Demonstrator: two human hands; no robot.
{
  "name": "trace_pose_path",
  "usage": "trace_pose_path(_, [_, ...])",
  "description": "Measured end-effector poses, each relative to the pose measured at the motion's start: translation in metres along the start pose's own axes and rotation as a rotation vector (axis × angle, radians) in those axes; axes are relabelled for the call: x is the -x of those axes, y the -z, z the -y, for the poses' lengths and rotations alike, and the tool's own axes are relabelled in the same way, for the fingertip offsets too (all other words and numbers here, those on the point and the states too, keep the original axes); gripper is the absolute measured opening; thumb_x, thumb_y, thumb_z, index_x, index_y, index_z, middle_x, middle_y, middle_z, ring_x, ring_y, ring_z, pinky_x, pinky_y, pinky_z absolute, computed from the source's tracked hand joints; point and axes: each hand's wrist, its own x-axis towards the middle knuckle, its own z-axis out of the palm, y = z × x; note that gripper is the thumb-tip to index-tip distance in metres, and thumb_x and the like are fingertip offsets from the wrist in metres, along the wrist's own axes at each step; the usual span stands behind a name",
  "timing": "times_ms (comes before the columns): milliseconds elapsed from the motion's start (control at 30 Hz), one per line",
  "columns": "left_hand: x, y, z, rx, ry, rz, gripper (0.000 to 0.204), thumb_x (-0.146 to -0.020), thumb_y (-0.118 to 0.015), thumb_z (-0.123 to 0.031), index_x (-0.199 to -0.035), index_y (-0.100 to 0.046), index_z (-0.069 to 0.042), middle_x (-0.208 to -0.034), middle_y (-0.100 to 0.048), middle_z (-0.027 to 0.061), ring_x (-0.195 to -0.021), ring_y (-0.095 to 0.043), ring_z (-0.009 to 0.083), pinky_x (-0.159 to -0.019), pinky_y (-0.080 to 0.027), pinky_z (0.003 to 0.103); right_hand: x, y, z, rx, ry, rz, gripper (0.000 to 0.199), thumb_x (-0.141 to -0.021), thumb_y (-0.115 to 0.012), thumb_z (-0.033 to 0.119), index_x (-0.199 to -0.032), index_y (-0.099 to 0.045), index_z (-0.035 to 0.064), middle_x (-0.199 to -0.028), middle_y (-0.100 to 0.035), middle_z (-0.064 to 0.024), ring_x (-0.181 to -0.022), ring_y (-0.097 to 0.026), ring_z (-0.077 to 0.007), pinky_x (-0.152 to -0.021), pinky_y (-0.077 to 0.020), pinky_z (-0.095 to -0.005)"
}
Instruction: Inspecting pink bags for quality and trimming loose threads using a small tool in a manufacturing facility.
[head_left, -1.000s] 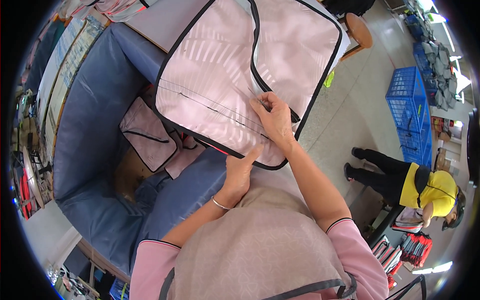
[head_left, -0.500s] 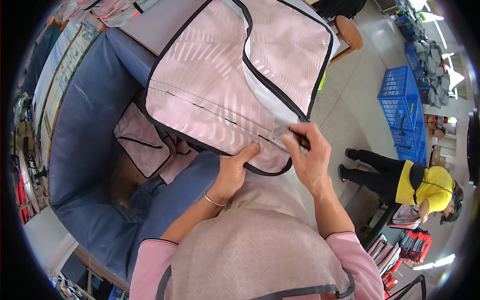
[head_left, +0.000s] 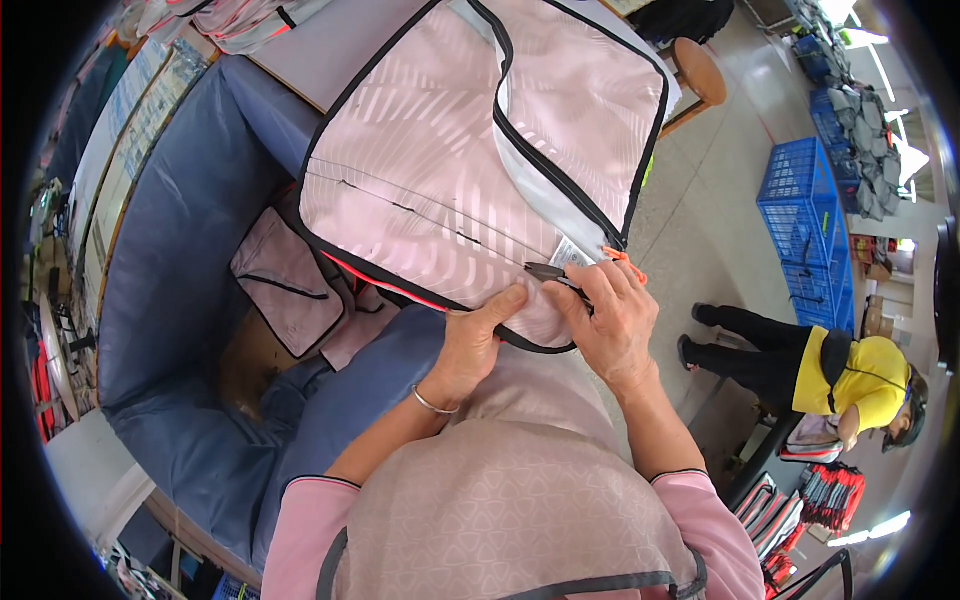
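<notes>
A large pink fabric panel with black edging (head_left: 410, 170) is being held at the centre, far from the body, its far part lying over a pale grey counter (head_left: 335, 45). Its near edge is being pinched by the left hand (head_left: 472, 340), with the thumb on top; the fingers underneath are being hidden. A small pair of dark metal snips (head_left: 545, 271) is being gripped by the closed fingers of the right hand (head_left: 615, 325). The blades are being pointed left at the stitched line, beside a small white label (head_left: 570, 252); whether thread is being touched cannot be told. A long black zipper (head_left: 560, 175) is curving across the panel's right half, and an orange cord loop (head_left: 626, 264) is showing at its near end. On the left, smaller pink black-edged pieces (head_left: 285, 290) are being held in a blue padded bin (head_left: 165, 280).
</notes>
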Motion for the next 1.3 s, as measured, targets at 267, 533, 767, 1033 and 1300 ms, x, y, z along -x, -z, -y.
trace_pose_path(267, [0.000,0.002,0.002,0.013,0.015,-0.016,0.033,-0.078,-0.071,-0.004,-0.109,-0.060,-0.002,-0.105,-0.062,0.0057,-0.095,-0.059,0.0140,-0.087,-0.047,0.027,-0.002,0.001,0.000,0.050,0.091,-0.037,0.021,-0.070,-0.075,0.024,-0.079,-0.061,0.0111,-0.067,-0.054,-0.0003,-0.064,-0.057,-0.0181,-0.053,-0.0463,-0.0303])
trace_pose_path(533, [0.000,0.005,0.003,0.024,0.046,-0.013,0.036,-0.078,-0.071,-0.004,-0.112,-0.058,-0.001,-0.107,-0.062,0.0067,-0.098,-0.058,0.0155,-0.089,-0.046,0.029,-0.004,0.001,-0.003,-0.102,-0.040,0.002,0.020,-0.071,-0.075,0.022,-0.075,-0.060,0.0090,-0.066,-0.056,-0.0031,-0.063,-0.058,-0.0210,-0.059,-0.0487,-0.0330])
trace_pose_path(767, [-0.004,0.005,0.004,0.012,0.056,-0.005,0.038,-0.079,-0.071,-0.005,-0.114,-0.057,0.000,-0.108,-0.061,0.0068,-0.099,-0.058,0.0164,-0.089,-0.046,0.029,-0.005,-0.003,-0.006,-0.078,-0.022,0.035,0.020,-0.071,-0.076,0.020,-0.077,-0.062,0.0074,-0.071,-0.061,-0.0059,-0.065,-0.060,-0.0247,-0.062,-0.0489,-0.0315])
trace_pose_path(1033, [0.005,0.025,-0.011,-0.321,0.155,-0.103,0.031,-0.088,-0.062,-0.027,-0.100,-0.063,0.002,-0.095,-0.065,0.0074,-0.089,-0.061,0.0133,-0.077,-0.047,0.025,-0.005,-0.009,-0.039,-0.635,-0.647,-0.038,0.019,-0.082,-0.070,0.011,-0.095,-0.059,0.0031,-0.069,-0.052,0.0010,-0.063,-0.046,-0.0063,-0.059,-0.0423,-0.0230])
trace_pose_path(1300, [0.007,0.032,-0.134,-1.280,-0.544,-0.347,0.021,-0.092,-0.053,-0.016,-0.086,-0.064,0.001,-0.070,-0.064,0.0060,-0.062,-0.057,0.0126,-0.060,-0.045,0.026,0.006,-0.038,-0.095,-0.780,-0.999,-0.211,0.034,-0.081,-0.072,0.024,-0.101,-0.057,0.0022,-0.068,-0.044,0.0062,-0.057,-0.037,-0.0013,-0.044,-0.0322,-0.0163])
